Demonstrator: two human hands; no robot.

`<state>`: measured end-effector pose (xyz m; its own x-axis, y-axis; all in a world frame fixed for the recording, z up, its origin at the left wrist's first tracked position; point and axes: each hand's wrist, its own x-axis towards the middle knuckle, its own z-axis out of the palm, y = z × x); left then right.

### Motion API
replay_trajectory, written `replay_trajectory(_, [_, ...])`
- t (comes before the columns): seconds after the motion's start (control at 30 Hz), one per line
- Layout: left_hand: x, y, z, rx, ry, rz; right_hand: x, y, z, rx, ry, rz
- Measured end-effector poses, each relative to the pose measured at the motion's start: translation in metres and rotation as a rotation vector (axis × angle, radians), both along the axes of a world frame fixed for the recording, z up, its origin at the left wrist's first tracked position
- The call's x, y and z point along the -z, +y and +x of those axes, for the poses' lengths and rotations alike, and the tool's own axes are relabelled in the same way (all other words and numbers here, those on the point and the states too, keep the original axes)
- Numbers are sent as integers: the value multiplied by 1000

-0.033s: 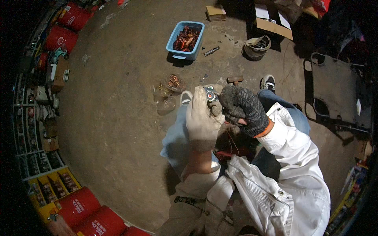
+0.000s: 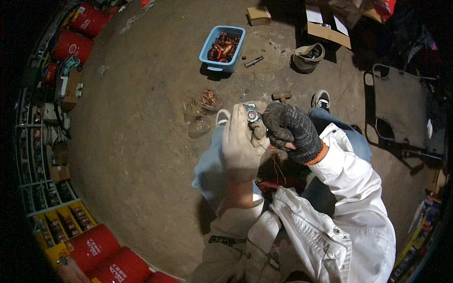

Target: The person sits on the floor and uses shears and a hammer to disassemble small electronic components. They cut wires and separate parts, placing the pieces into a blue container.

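Note:
My left hand point(image 2: 240, 141), in a pale work glove, is closed around a small dark metal part point(image 2: 252, 114) with a round end and a red centre. Close against it, my right hand point(image 2: 291, 132) wears a dark grey knitted glove with an orange cuff. Its fingers are curled, and bare skin shows at one fingertip; what they pinch is hidden. Thin copper-coloured wire point(image 2: 278, 169) dangles below the two hands. A hammer point(image 2: 281, 95) lies on the floor just beyond them.
Ahead stands a blue basin point(image 2: 207, 49) of reddish-brown scrap, near a metal rod point(image 2: 254, 62). Clear plastic bags point(image 2: 199, 123) with coppery bits lie left of my foot. A bucket point(image 2: 309, 63) and cardboard box point(image 2: 330, 35) sit far right; red drums point(image 2: 96, 247) line the left.

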<state>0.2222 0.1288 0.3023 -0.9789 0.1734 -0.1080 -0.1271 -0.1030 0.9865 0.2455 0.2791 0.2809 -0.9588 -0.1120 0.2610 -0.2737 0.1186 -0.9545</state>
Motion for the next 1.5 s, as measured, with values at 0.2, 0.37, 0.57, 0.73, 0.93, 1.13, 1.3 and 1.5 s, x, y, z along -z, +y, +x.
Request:
replay_trajectory(0.2, [-12, 0, -5, 42, -413, 501, 5, 9, -3, -101, -41, -55])
replay_trajectory(0.37, [-10, 0, -5, 100, -232, 387, -10, 0, 3, 41, -7, 23])
replay_trajectory(0.57, [6, 3, -2, -63, -260, 305, -25, -11, 6, 322, -62, 157])
replay_trajectory(0.73, [23, 7, -7, -121, 30, 85, -30, -10, 2, 380, 107, 280])
replay_trajectory(0.93, [2, -2, -4, 40, -248, 488, -40, -9, -2, 478, 74, 221])
replay_trajectory(1.13, [-9, 12, 0, 26, -241, 573, -40, -11, -4, 452, 119, 294])
replay_trajectory(1.3, [-6, 7, -6, 41, -119, 325, -35, -9, -2, 478, 202, 309])
replay_trajectory(1.5, [1, 9, -7, -88, -205, 349, -30, -5, -2, 480, 264, 226])
